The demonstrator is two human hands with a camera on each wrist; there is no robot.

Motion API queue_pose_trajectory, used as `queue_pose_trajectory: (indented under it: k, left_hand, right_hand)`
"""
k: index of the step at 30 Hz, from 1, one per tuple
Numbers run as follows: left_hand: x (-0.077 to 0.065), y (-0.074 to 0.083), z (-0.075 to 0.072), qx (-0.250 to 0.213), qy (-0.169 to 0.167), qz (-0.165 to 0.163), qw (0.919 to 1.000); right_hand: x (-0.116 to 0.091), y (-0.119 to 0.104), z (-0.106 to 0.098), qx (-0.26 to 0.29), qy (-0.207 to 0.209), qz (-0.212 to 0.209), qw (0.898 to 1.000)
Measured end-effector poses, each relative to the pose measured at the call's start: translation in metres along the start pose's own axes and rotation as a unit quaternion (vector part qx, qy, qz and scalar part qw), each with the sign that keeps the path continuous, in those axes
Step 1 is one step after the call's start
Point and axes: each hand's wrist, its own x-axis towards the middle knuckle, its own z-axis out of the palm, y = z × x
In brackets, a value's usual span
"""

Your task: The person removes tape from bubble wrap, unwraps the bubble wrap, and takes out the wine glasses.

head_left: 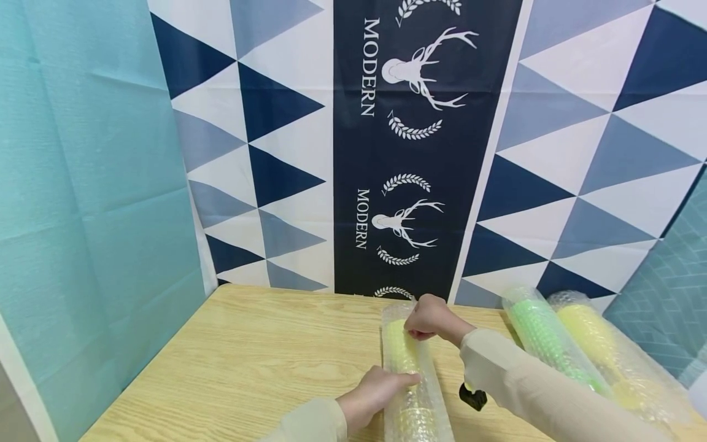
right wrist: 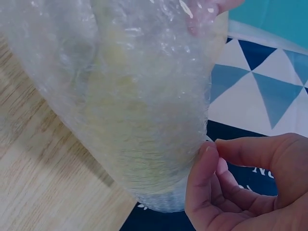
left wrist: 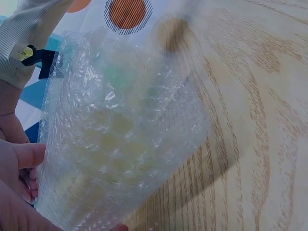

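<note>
A long yellow item in clear bubble wrap (head_left: 402, 347) lies lengthwise near the front middle of the wooden table, its far end by the patterned backdrop. My left hand (head_left: 378, 393) holds the wrapped item around its middle, thumb across the top. Farther up, my right hand (head_left: 433, 316) pinches the wrap's right edge near the far end. In the right wrist view, thumb and forefinger of the right hand (right wrist: 240, 185) meet at the edge of the bubble wrap (right wrist: 144, 110). The wrap (left wrist: 115, 139) fills much of the left wrist view and blurs the yellow item inside.
Two more bubble-wrapped items, one green (head_left: 544, 337) and one yellow (head_left: 593, 337), lie at the table's right side. A black piece (head_left: 473, 397) shows below the right sleeve. The wooden table (head_left: 248, 356) meets a triangle-patterned backdrop (head_left: 287, 245); a teal curtain (head_left: 99, 215) hangs left.
</note>
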Motion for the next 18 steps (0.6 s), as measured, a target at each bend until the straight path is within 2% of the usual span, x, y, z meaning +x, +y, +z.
queue_pose_trajectory:
  k: [6, 18]
  left_hand:
    - [-0.0001, 0.0016, 0.003, 0.004, 0.022, 0.017, 0.9996]
    - [0.0006, 0.003, 0.0032, -0.003, -0.008, -0.017, 0.9998]
  right_hand:
    - [-0.0026, -0.0002, -0.0034, 0.002, 0.003, -0.005, 1.0]
    - [-0.0049, 0.0043, -0.005, 0.029, 0.005, 0.001, 1.0]
